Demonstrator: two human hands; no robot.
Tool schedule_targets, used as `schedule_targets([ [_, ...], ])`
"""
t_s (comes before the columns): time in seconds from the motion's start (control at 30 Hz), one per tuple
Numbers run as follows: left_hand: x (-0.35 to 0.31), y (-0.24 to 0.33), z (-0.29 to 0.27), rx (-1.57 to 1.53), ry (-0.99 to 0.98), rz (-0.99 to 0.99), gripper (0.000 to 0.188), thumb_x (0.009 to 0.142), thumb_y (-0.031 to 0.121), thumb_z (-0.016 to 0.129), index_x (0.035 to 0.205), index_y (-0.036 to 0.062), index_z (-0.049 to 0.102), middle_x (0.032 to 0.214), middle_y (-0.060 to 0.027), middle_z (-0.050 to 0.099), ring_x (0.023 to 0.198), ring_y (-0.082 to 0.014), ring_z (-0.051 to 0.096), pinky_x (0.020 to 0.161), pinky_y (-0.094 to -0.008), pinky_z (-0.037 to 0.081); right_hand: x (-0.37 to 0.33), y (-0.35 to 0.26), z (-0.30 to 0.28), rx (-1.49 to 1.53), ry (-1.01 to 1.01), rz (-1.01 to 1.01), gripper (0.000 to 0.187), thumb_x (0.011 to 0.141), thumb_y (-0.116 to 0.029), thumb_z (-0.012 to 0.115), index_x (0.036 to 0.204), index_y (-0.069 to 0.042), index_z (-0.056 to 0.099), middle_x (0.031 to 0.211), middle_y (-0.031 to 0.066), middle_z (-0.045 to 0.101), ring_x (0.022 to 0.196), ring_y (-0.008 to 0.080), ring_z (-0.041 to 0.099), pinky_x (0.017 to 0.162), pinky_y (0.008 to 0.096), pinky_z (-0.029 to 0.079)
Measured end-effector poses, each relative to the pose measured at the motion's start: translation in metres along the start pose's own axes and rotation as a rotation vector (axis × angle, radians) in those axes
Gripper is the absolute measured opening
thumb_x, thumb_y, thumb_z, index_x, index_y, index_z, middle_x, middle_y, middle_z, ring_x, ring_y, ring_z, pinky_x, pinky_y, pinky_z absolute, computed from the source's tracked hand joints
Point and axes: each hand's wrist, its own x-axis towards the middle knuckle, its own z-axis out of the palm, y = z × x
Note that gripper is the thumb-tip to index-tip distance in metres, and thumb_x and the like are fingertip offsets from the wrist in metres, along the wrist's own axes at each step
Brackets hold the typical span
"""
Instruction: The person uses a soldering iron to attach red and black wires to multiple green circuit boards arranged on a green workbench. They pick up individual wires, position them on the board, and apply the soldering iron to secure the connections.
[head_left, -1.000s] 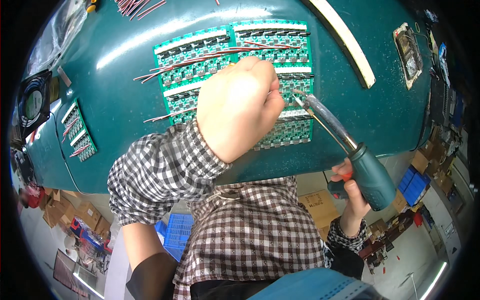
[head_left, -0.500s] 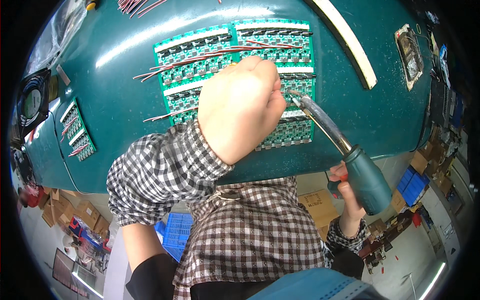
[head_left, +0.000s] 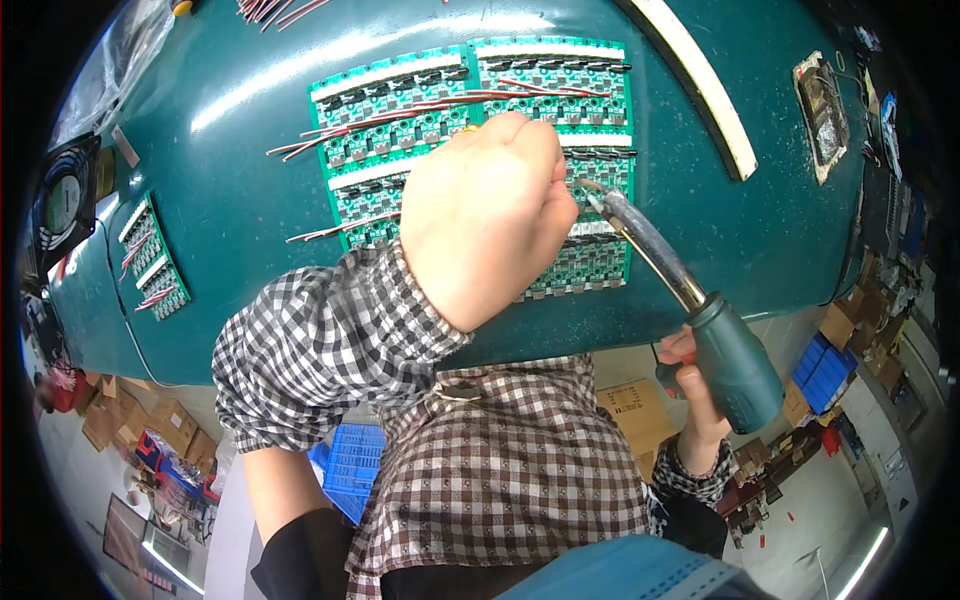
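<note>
My left hand (head_left: 490, 210) is closed over the middle of a panel of green circuit boards (head_left: 580, 270). Its fingertips face away from view, so whatever they pinch is hidden. In my right hand (head_left: 702, 395) is a soldering gun (head_left: 735, 360) with a dark green handle and a metal barrel slanting up to the left. The gun's tip reaches the panel just right of my left thumb. Red and white wires (head_left: 430, 107) lie across the upper rows of the panel, and a few more jut out at its left side.
A smaller board with wires (head_left: 155, 258) lies at the left, near a black fan (head_left: 65, 205). Loose wires (head_left: 275, 10) are at the far edge. A long white strip (head_left: 700, 90) curves along the right, and a worn tray holding a dark block (head_left: 822, 115) sits beyond it.
Almost nothing differs. My left hand has shifted very slightly to the right, and the soldering gun stays with its tip at the panel.
</note>
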Motion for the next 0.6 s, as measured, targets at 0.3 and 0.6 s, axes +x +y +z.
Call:
schedule_targets([
  [0.3, -0.0015, -0.0008, 0.0005, 0.009, 0.004, 0.002, 0.015, 0.075, 0.000, 0.070, 0.079, 0.0065, 0.058, 0.071, -0.0063, 0.055, 0.062, -0.0243, 0.058, 0.057, -0.0360, 0.047, -0.0004, 0.0042, 0.0040, 0.024, 0.027, -0.040, 0.048, 0.076, -0.020, 0.092, 0.110, 0.005, 0.068, 0.089, 0.0115, 0.074, 0.081, 0.0184, 0.073, 0.076, 0.0316, 0.059],
  [0.6, -0.0019, -0.0010, -0.0004, 0.015, 0.003, 0.001, 0.015, 0.074, 0.000, 0.071, 0.080, 0.0061, 0.058, 0.071, -0.0067, 0.056, 0.062, -0.0243, 0.058, 0.057, -0.0363, 0.047, 0.0006, 0.0027, 0.0047, 0.029, 0.030, -0.015, 0.049, 0.075, -0.021, 0.092, 0.109, 0.005, 0.068, 0.089, 0.0107, 0.074, 0.081, 0.0177, 0.073, 0.076, 0.0309, 0.059],
])
